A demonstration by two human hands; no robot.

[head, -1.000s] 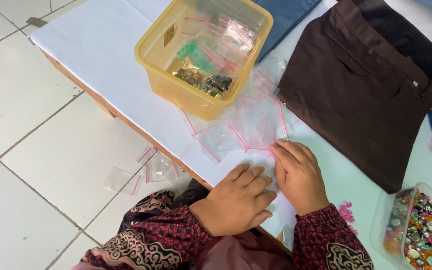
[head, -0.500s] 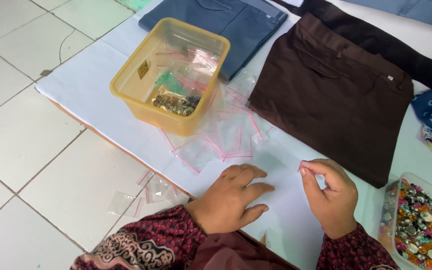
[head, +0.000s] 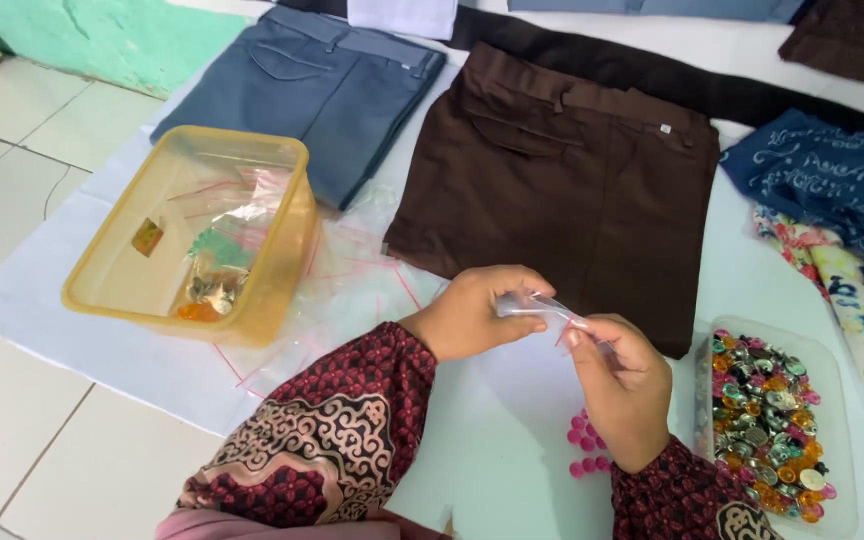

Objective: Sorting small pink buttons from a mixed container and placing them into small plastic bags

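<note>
Both hands are raised over the white sheet and pinch a small clear zip bag [head: 550,308] between them. My left hand [head: 472,312] grips its left end, and my right hand [head: 620,388] grips its right end with the fingertips. Below the right hand, several pink beads [head: 584,448] lie on the sheet. More clear zip bags with red strips [head: 347,295] lie spread to the left of my left hand. A clear tray of mixed coloured buttons [head: 767,420] sits just right of my right hand.
A yellow plastic tub [head: 282,265] holding small bags stands at the left. Folded brown trousers [head: 562,180] and blue trousers [head: 322,90] lie beyond the hands. Patterned fabrics [head: 832,200] lie at the right. The white sheet [head: 482,440] lies on a tiled floor [head: 22,430].
Both hands have lifted off the sheet and come together, now holding a small clear bag between them. The camera view has shifted up and to the right.
</note>
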